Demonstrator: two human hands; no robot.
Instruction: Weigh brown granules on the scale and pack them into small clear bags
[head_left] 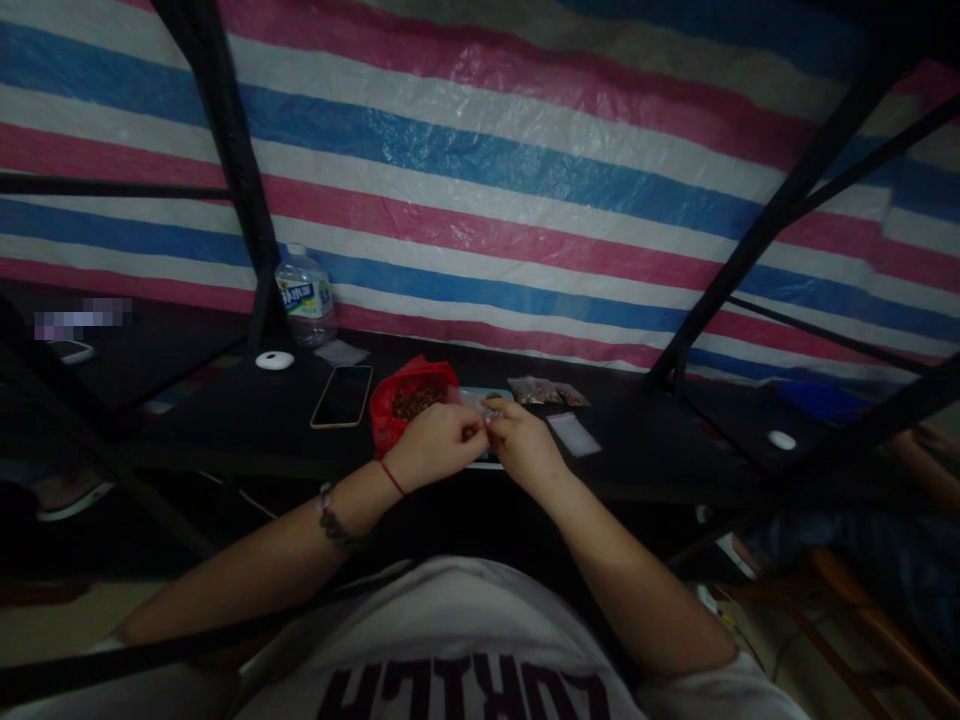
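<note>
My left hand [442, 440] and my right hand [523, 440] meet over the table, fingertips pinched together. Between them is a small clear plastic bag [493, 412], partly hidden by the fingers. Underneath lies a flat, pale-edged object [491, 463], mostly covered, whose kind I cannot make out. Left of the hands stands an open red plastic bag [384, 418] with brown dried bits [417, 400] inside. Several small filled clear bags [547, 391] lie just beyond my right hand. Closer in is a pale stack of flat small bags [574, 435].
A phone [342, 397], a white oval case [274, 360] and a plastic bottle [304, 300] are on the black table [202, 415] to the left. Black metal posts [240, 170] frame both sides. Striped sheeting [480, 190] hangs behind. Part of another person shows at right.
</note>
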